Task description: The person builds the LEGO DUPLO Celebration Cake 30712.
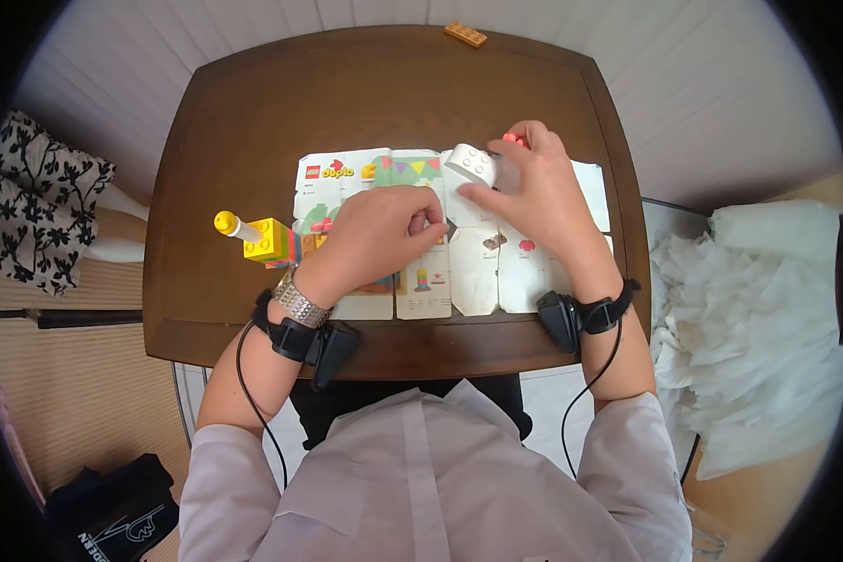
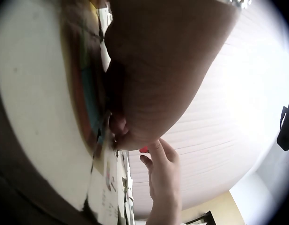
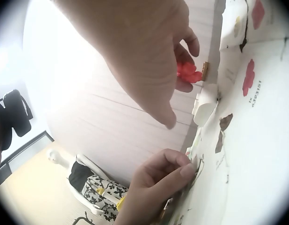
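My right hand (image 1: pixel 543 183) holds a red flower-shaped piece (image 1: pixel 515 140) in its curled fingers, thumb held apart, beside a white rounded brick (image 1: pixel 473 164). The flower piece (image 3: pixel 189 72) shows among the fingers in the right wrist view. My left hand (image 1: pixel 375 229) lies low over the printed sheet (image 1: pixel 473 272), fingers bent and thumb near them; whether they pinch its edge cannot be told. Left of it stands a yellow brick (image 1: pixel 268 240) with a white-and-yellow candle-like piece (image 1: pixel 237 228) on it, coloured bricks partly showing below.
An orange studded brick (image 1: pixel 465 35) lies at the table's (image 1: pixel 393 84) far edge. White fabric (image 1: pixel 749 328) is heaped on the right, and a mannequin in a patterned skirt (image 1: pixel 47 201) stands on the left. Black wrist-camera cables run along both forearms.
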